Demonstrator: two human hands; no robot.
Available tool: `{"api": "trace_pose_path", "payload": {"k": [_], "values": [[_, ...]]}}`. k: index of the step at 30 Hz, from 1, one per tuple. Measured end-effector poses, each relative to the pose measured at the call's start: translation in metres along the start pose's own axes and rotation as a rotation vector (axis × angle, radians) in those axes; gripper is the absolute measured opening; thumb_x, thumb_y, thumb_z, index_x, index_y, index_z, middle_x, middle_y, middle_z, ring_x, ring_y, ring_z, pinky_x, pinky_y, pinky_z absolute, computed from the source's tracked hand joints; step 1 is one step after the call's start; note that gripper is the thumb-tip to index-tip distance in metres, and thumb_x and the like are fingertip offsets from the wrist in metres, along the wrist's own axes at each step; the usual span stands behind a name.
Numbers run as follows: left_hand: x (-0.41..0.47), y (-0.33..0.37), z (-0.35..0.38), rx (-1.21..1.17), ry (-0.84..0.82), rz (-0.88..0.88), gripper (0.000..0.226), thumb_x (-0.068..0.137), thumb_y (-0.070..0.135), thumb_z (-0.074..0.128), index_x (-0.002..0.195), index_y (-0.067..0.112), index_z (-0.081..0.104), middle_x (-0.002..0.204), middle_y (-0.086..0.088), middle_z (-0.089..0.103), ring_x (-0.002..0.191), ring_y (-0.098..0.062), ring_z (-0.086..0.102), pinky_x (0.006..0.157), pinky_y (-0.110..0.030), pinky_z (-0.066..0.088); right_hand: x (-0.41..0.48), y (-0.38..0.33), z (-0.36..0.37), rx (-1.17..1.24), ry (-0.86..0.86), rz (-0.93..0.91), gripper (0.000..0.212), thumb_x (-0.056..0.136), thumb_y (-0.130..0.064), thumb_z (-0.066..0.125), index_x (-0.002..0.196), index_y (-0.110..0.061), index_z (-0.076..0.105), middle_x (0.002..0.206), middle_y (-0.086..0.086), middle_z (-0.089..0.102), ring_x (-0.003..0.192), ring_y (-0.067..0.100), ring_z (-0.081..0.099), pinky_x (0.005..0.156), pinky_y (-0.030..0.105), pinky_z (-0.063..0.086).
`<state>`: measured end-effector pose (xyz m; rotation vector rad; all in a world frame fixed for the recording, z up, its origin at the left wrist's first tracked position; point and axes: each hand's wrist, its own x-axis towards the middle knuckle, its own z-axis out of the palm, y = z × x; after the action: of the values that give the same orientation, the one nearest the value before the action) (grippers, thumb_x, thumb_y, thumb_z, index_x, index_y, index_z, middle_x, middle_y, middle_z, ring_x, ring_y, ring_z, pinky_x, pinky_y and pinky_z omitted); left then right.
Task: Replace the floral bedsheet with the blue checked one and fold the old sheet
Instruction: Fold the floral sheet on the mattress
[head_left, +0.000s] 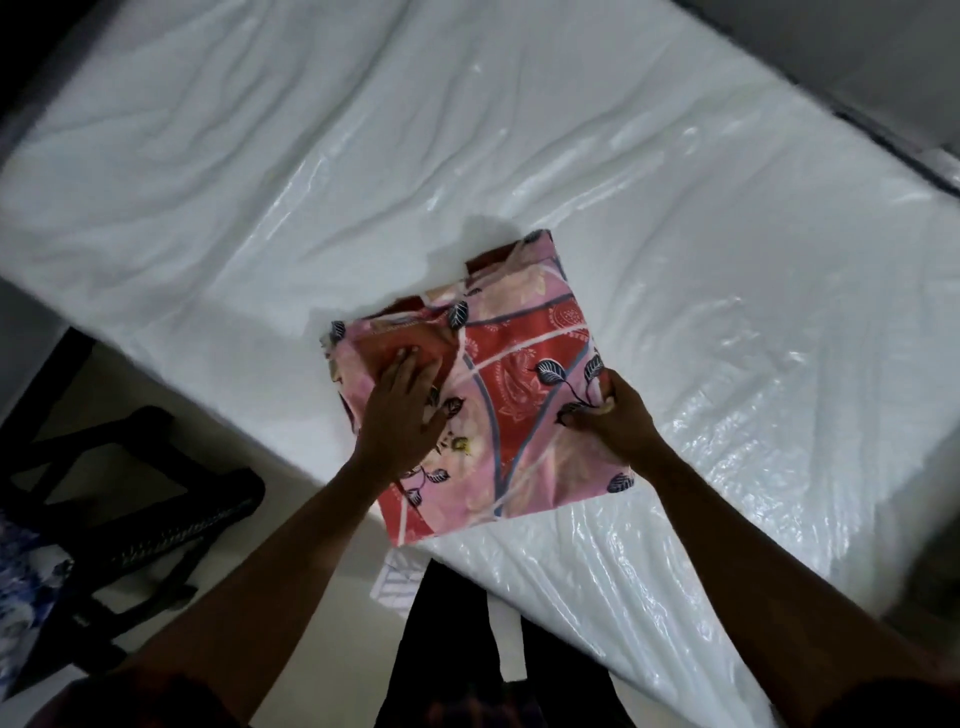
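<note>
Folded floral sheet (524, 364) lying near the near edge of the plastic-covered mattress (467, 130), its near corner reaching that edge. The left hand (402, 410) rests flat on the sheet's left half, fingers (408, 364) straight and close together, pressing the top fold. The right hand (618, 415) holds the sheet's right edge, thumb and fingers curled and clamped on the cloth.

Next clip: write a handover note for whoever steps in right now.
Left hand: flat, pressing on the folded floral sheet.
Right hand: pinches the sheet's right edge.
Sheet lies near the front edge of the bare, plastic-covered mattress.
Done: floral sheet off and folded to a square.
Left: finish the fold; spread the blue checked sheet, not on the mattress yet.
</note>
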<state>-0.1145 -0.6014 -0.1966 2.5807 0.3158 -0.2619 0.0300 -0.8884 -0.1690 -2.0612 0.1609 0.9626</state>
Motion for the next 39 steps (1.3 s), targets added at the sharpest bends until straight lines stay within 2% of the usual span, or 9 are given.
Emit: {"api": "trace_pose_path", "payload": {"k": [6, 11, 15, 18, 20, 23, 28, 34, 39], "values": [[0.052, 0.079, -0.010, 0.047, -0.045, 0.481, 0.067, 0.088, 0.025, 0.063, 0.150, 0.016, 0.040, 0.154, -0.015, 0.038, 0.144, -0.036, 0.032, 0.113, -0.056, 0.032, -0.037, 0.019, -0.053, -0.120, -0.009, -0.092, 0.044, 0.064, -0.032, 0.085, 0.097, -0.036, 0.058, 0.092, -0.020, 0.069, 0.084, 0.006, 0.064, 0.078, 0.037, 0.053], [0.120, 0.166, -0.060, 0.271, -0.211, 0.831, 0.110, 0.072, 0.054, 0.077, 0.158, 0.029, 0.015, 0.167, -0.004, 0.009, 0.154, -0.027, -0.003, 0.120, -0.060, 0.013, -0.079, -0.017, -0.092, -0.342, -0.068, -0.241, 0.062, 0.065, -0.040, 0.072, 0.124, -0.043, 0.053, 0.111, -0.013, 0.065, 0.100, 0.018, 0.062, 0.086, 0.042, 0.052], [0.128, 0.231, -0.095, 0.517, -0.418, 0.903, 0.105, 0.058, 0.076, 0.076, 0.146, 0.036, 0.036, 0.157, 0.005, 0.036, 0.153, -0.018, 0.009, 0.117, -0.052, -0.013, -0.127, -0.028, -0.129, -0.430, -0.039, -0.281, 0.073, 0.073, -0.029, 0.081, 0.139, -0.034, 0.051, 0.123, -0.010, 0.065, 0.105, 0.016, 0.060, 0.083, 0.032, 0.045], [0.100, 0.272, -0.104, 0.460, -0.530, 0.828, 0.059, 0.064, 0.046, 0.080, 0.115, 0.032, 0.054, 0.117, 0.005, 0.068, 0.125, -0.020, 0.056, 0.119, -0.048, 0.014, -0.174, -0.015, -0.152, -0.389, -0.003, -0.237, 0.075, 0.073, -0.021, 0.083, 0.139, -0.037, 0.052, 0.118, -0.014, 0.063, 0.100, 0.011, 0.057, 0.079, 0.028, 0.039], [0.068, 0.302, -0.103, 0.425, -0.566, 0.801, 0.041, 0.064, 0.030, 0.079, 0.097, 0.031, 0.053, 0.096, 0.002, 0.071, 0.096, -0.026, 0.066, 0.090, -0.036, 0.043, -0.212, 0.009, -0.166, -0.358, 0.047, -0.197, 0.073, 0.071, -0.024, 0.084, 0.135, -0.040, 0.054, 0.116, -0.014, 0.064, 0.100, 0.012, 0.058, 0.080, 0.029, 0.042], [0.011, 0.342, -0.088, 0.351, -0.584, 0.799, 0.035, 0.061, 0.020, 0.074, 0.088, 0.032, 0.055, 0.084, 0.006, 0.067, 0.082, -0.024, 0.062, 0.066, -0.030, 0.041, -0.272, 0.061, -0.177, -0.322, 0.143, -0.144, 0.060, 0.069, -0.029, 0.085, 0.124, -0.038, 0.062, 0.103, -0.015, 0.064, 0.095, 0.014, 0.059, 0.074, 0.027, 0.041], [-0.099, 0.421, -0.039, 0.283, -0.715, 0.831, 0.035, 0.054, 0.022, 0.058, 0.084, 0.040, 0.056, 0.078, 0.016, 0.061, 0.082, -0.019, 0.061, 0.071, -0.032, 0.049, -0.390, 0.174, -0.190, -0.236, 0.257, -0.112, 0.043, 0.066, -0.033, 0.088, 0.105, -0.032, 0.070, 0.092, -0.010, 0.070, 0.085, 0.017, 0.063, 0.069, 0.031, 0.048], [-0.227, 0.524, 0.045, 0.297, -0.846, 0.965, 0.033, 0.061, 0.022, 0.053, 0.078, 0.050, 0.050, 0.075, 0.018, 0.060, 0.076, -0.015, 0.057, 0.067, -0.029, 0.045, -0.534, 0.317, -0.205, -0.113, 0.399, -0.042, 0.050, 0.061, -0.041, 0.090, 0.107, -0.033, 0.069, 0.093, -0.013, 0.070, 0.084, 0.010, 0.063, 0.073, 0.033, 0.053], [-0.314, 0.619, 0.119, 0.300, -0.904, 1.092, 0.038, 0.066, 0.026, 0.052, 0.103, 0.031, 0.063, 0.095, 0.009, 0.071, 0.089, -0.018, 0.064, 0.075, -0.033, 0.051, -0.638, 0.422, -0.235, 0.001, 0.514, 0.108, 0.033, 0.070, -0.027, 0.082, 0.098, -0.037, 0.068, 0.087, -0.016, 0.068, 0.087, 0.012, 0.065, 0.068, 0.032, 0.049]]}}
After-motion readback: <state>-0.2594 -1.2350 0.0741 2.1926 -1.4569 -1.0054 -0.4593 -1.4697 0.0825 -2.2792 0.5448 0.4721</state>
